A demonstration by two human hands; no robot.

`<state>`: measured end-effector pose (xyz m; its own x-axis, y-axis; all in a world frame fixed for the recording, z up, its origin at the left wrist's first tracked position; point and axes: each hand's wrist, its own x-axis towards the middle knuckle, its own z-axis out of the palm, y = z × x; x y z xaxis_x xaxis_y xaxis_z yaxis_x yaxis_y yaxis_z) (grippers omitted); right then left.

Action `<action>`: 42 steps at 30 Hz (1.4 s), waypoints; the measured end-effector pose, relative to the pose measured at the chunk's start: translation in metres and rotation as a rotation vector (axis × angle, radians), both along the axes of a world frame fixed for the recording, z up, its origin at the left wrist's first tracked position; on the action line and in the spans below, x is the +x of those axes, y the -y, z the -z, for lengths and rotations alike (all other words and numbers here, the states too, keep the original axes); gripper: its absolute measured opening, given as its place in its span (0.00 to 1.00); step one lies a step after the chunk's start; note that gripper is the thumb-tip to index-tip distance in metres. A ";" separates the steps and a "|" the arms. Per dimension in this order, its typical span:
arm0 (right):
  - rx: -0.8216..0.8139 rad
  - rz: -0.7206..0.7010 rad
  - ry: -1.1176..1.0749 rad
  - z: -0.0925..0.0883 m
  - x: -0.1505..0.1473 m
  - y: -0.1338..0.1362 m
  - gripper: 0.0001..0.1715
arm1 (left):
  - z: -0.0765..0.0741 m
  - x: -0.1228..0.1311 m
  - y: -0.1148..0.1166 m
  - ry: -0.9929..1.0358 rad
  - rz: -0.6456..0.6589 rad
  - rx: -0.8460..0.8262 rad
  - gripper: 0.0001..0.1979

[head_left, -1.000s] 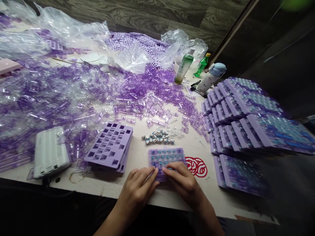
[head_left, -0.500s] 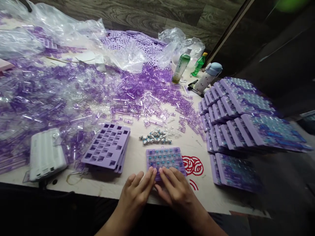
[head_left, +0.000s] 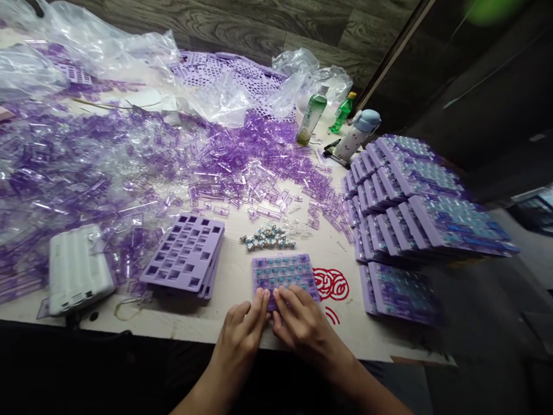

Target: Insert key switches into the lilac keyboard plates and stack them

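Right in front of me on the table lies a small purple keyboard plate, fitted with rows of blue-stemmed switches and some clear purple keycaps. My left hand has its fingers together, the tips on the plate's near edge. Beside it, the bunched fingers of my right hand press on the same near rows, with the thumb low at the front. My fingers hide what lies under the tips. Just beyond the plate is a small pile of loose switches. Left of my hands sits a stack of bare purple plates.
Clear and purple keycaps cover the table's left and middle. Fitted keyboards stand stacked at the right. A white device sits far left. Bottles, a flask and plastic bags are at the back.
The camera view has shifted slightly, so the table things appear a little further left. Both hands stay on the keyboard plate, with only slight finger movement.
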<state>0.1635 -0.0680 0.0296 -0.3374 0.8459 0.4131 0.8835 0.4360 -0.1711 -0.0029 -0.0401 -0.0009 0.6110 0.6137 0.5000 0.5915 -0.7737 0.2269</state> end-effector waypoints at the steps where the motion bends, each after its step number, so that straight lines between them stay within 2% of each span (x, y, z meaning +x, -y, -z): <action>1: 0.002 0.004 -0.008 0.000 -0.001 0.000 0.14 | 0.002 0.000 0.001 0.011 -0.001 -0.007 0.23; 5: -0.007 0.002 -0.014 0.000 -0.003 -0.001 0.13 | 0.005 0.000 0.001 0.011 0.017 -0.047 0.26; 11: -0.061 0.037 -0.034 0.007 -0.007 0.001 0.12 | 0.005 -0.002 -0.001 -0.003 0.027 -0.066 0.24; 18: 0.000 0.141 -0.069 0.012 -0.015 0.006 0.17 | 0.001 -0.003 -0.005 -0.086 0.024 -0.031 0.19; 21: 0.020 0.182 -0.071 0.012 -0.019 0.016 0.18 | -0.002 -0.007 -0.002 -0.069 0.003 -0.029 0.19; 24: 0.044 0.192 -0.102 0.013 -0.019 0.032 0.19 | -0.006 -0.019 0.005 0.003 0.068 -0.109 0.18; 26: 0.009 0.203 -0.077 0.016 -0.014 0.043 0.25 | -0.010 -0.030 0.008 0.042 0.131 -0.178 0.20; 28: -0.021 0.183 0.005 0.020 -0.006 0.052 0.30 | -0.015 -0.039 0.007 0.103 0.135 -0.191 0.21; 30: -0.008 0.133 0.095 0.023 0.003 0.060 0.25 | -0.022 -0.045 0.001 0.172 0.004 -0.134 0.23; 32: 0.032 0.074 0.148 0.022 0.012 0.070 0.21 | -0.028 -0.048 -0.011 0.203 -0.258 -0.069 0.27; 34: 0.029 0.014 0.169 0.013 0.023 0.082 0.21 | -0.034 -0.048 -0.023 0.206 -0.542 -0.084 0.35; 36: 0.037 -0.018 0.146 -0.002 0.038 0.097 0.21 | -0.037 -0.050 -0.034 0.212 -0.723 -0.172 0.44; 39: 0.148 0.090 0.064 -0.029 0.074 0.118 0.24 | -0.039 -0.054 -0.045 0.185 -0.798 -0.297 0.49; 42: 0.313 0.346 0.135 -0.043 0.123 0.127 0.27 | -0.037 -0.058 -0.049 0.165 -0.817 -0.341 0.49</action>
<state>0.2865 -0.1947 0.0727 -0.1269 0.7599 0.6375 0.9910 0.1252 0.0480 -0.0605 0.0093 0.0363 -0.1442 0.9565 0.2535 0.8672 -0.0013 0.4979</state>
